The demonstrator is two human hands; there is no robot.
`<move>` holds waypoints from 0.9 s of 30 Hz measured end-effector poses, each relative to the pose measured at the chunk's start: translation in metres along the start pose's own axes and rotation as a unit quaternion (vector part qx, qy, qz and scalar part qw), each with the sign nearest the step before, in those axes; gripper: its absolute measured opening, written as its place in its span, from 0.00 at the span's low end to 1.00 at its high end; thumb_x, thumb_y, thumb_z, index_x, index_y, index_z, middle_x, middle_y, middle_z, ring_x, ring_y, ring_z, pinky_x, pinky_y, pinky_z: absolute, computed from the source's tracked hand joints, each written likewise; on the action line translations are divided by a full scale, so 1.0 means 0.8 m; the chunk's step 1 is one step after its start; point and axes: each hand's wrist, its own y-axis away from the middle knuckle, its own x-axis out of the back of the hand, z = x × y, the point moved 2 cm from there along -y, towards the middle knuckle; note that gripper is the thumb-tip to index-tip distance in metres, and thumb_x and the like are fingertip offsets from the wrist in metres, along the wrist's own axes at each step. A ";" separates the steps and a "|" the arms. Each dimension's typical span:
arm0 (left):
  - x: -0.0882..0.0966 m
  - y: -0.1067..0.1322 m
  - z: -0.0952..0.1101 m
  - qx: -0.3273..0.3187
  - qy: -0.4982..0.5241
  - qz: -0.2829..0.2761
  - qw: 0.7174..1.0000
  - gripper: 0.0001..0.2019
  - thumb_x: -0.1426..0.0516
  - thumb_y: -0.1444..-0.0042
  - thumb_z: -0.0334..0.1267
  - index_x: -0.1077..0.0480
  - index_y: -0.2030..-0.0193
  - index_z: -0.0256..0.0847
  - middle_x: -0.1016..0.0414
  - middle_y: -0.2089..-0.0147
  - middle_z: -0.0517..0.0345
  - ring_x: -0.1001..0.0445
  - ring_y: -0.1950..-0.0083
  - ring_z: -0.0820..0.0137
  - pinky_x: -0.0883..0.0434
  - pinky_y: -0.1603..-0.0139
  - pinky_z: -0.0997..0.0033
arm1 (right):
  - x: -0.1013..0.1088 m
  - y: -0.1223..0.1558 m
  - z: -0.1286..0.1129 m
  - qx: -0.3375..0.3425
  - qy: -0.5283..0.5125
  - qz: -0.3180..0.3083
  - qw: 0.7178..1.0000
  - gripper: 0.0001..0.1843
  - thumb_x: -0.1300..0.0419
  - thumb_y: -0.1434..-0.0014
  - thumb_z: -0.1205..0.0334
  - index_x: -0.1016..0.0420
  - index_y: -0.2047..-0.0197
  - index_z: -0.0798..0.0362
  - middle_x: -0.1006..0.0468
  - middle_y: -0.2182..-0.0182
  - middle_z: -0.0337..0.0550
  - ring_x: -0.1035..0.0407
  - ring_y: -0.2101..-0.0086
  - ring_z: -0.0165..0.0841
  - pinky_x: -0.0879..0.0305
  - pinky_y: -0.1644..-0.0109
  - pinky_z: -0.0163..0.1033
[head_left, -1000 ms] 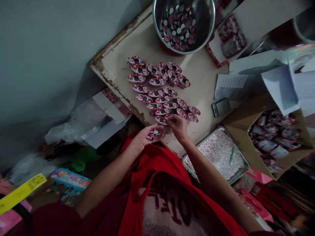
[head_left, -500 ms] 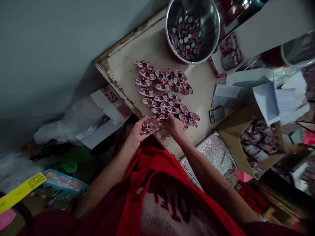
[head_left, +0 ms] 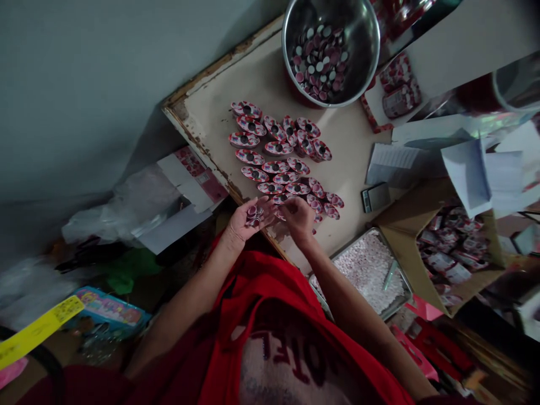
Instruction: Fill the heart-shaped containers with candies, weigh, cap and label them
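My left hand (head_left: pixel 245 221) is cupped palm up at the table's near edge, holding a small heap of round pink and white caps (head_left: pixel 253 214). My right hand (head_left: pixel 297 216) rests right beside it, fingers curled and pinched over the nearest of the oval red-patterned cups (head_left: pixel 279 163). Several of these cups stand in rows on the beige table (head_left: pixel 215 115), each with a dark hole in its lid. What the right fingertips pinch is hidden.
A steel bowl (head_left: pixel 331 50) with more caps stands at the table's far end. A metal tray of small white pieces (head_left: pixel 366 270) sits to my right, a cardboard box of packets (head_left: pixel 447 250) beyond it. Papers and a small calculator (head_left: pixel 375 197) lie alongside. Clutter fills the floor at left.
My right hand has drawn back slightly from the cup rows toward my left palm. The left hand has stayed cupped with its caps; the camera view shifted a little.
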 end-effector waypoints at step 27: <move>-0.039 -0.038 -0.031 0.120 -0.133 0.089 0.980 0.24 0.48 0.27 0.54 0.27 0.68 0.38 0.29 0.80 0.58 0.28 0.81 0.70 0.25 0.75 0.70 | 0.033 -0.005 -0.031 0.111 -0.048 -0.147 0.982 0.10 0.35 0.40 0.67 0.13 0.58 0.47 0.18 0.62 0.43 0.24 0.62 0.35 0.31 0.55 0.37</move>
